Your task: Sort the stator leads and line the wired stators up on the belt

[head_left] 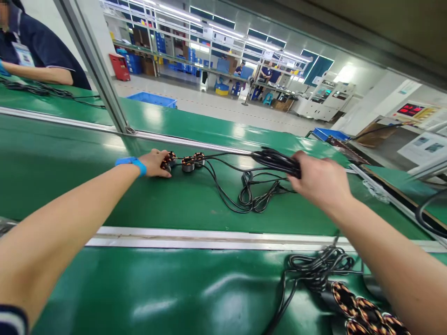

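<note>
My left hand (153, 163), with a blue wristband, is closed round motor stators (172, 158) with copper windings at the far side of the green belt. Two more stators, a nearer one (187, 164) and a farther one (199, 159), stand just right of its fingers. My right hand (319, 177) grips a bundle of black cables (274, 158), whose leads run left toward the stators. Below that bundle, a looped black cable (248, 197) lies on the belt. The palm sides of both hands are hidden.
On the near green surface lie coiled black cables (314, 267) and several stators (344, 298). A metal post (94, 65) rises at the left. Beyond it sits a person (45, 46) with cables (42, 88) in front. A blue bin (153, 99) stands past the bench.
</note>
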The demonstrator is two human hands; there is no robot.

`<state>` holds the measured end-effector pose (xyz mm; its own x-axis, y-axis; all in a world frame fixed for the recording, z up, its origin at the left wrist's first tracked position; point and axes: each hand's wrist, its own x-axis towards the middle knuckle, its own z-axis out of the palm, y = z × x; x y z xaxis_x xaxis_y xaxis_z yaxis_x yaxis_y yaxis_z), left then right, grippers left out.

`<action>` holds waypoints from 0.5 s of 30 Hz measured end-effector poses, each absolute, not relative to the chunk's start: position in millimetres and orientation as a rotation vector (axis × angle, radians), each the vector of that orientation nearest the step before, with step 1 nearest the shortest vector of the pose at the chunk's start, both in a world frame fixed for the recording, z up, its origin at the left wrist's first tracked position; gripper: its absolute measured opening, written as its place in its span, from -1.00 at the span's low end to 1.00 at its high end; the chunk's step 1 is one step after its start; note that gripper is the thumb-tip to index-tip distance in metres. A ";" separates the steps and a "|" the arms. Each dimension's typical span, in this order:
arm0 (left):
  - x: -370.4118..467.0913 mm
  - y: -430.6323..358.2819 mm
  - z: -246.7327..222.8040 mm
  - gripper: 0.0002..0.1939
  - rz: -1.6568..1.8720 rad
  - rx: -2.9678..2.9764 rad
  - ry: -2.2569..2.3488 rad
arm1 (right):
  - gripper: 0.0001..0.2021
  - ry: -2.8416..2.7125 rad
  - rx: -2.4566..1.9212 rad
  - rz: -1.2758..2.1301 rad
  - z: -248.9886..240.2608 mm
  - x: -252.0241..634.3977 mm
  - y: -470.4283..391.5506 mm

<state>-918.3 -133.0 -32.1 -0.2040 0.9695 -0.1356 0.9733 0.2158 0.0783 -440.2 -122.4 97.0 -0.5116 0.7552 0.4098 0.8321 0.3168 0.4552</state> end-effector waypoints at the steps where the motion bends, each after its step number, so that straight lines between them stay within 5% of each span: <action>1: -910.3 -141.7 -30.5 0.06 -0.049 1.912 2.287 | -0.74 -2.429 -1.490 -1.016 100.9 -425.3 -121.7; 10: -807.4 -255.6 -8.6 -0.30 -0.100 2.107 2.121 | -0.83 -2.497 -1.540 -1.227 110.7 -322.0 -123.4; 15: -770.2 -338.7 -17.9 -0.44 0.053 2.147 2.079 | -0.73 -2.851 -1.814 -0.529 56.2 -304.0 -123.1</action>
